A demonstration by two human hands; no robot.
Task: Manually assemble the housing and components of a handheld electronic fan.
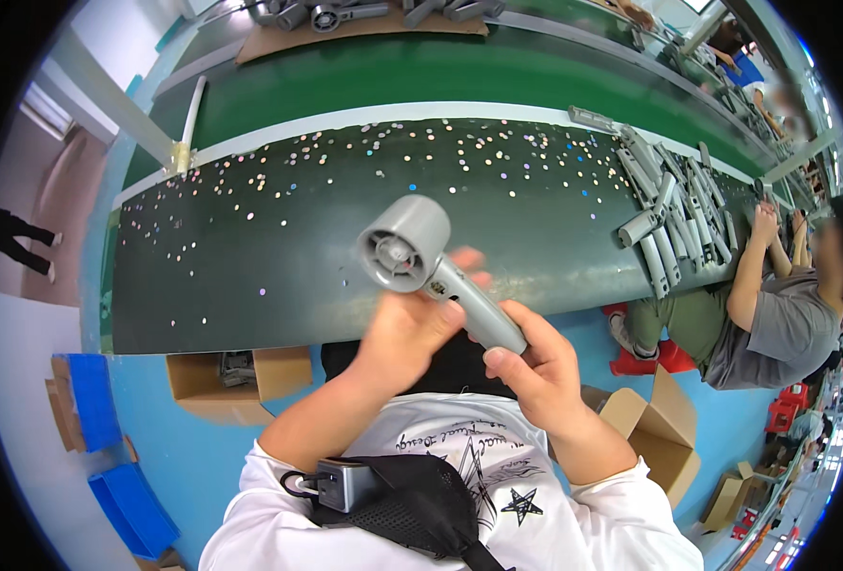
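Observation:
A grey handheld fan is held in front of me above the near edge of the dark table. Its round, open head, with a bladed hub inside, points up and to the left. My left hand grips it just below the head, thumb on the handle and blurred fingers showing behind. Around the lower end of the handle, my right hand is closed, with thumb and fingers on either side.
Small round dots in several colours are scattered across the dark tabletop. A pile of grey handle-shaped parts lies at the right, near a seated co-worker. Cardboard boxes stand below the table edge. More grey fans lie at the back.

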